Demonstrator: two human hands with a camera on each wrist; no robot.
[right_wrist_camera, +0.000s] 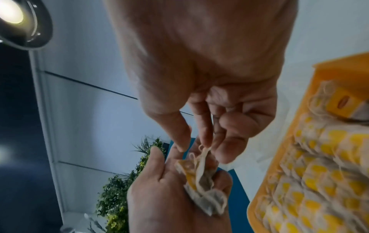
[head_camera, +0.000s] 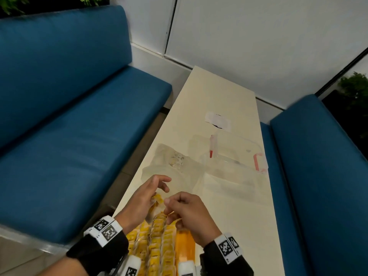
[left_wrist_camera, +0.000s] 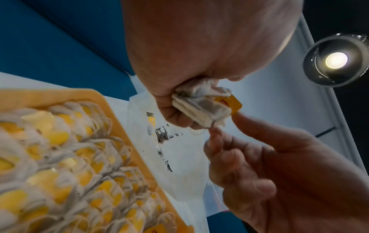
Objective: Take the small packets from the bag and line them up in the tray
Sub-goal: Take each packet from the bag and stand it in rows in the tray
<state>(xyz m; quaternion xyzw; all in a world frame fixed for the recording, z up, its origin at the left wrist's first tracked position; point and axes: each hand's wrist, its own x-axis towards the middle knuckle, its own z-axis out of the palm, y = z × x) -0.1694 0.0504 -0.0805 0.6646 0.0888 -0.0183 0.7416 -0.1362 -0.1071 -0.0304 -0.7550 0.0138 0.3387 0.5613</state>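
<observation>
The small packets are tea bags with yellow tags. My left hand (head_camera: 153, 194) holds a crumpled bunch of tea bags (left_wrist_camera: 201, 107) in its palm, lower fingers curled round them. My right hand (head_camera: 175, 206) meets it just above the tray's far end and pinches the string and edge of one tea bag (right_wrist_camera: 202, 151) from that bunch between thumb and forefinger. Below my wrists, the orange tray (head_camera: 185, 244) holds several rows of lined-up tea bags (head_camera: 157, 238). The clear plastic bag (head_camera: 175, 166) lies crumpled on the table just beyond my hands.
A clear lidded box with red clasps (head_camera: 237, 156) stands past the bag on the right. A white paper label (head_camera: 218, 121) lies farther along the cream table (head_camera: 239, 216). Blue bench seats (head_camera: 69, 146) flank the table on both sides.
</observation>
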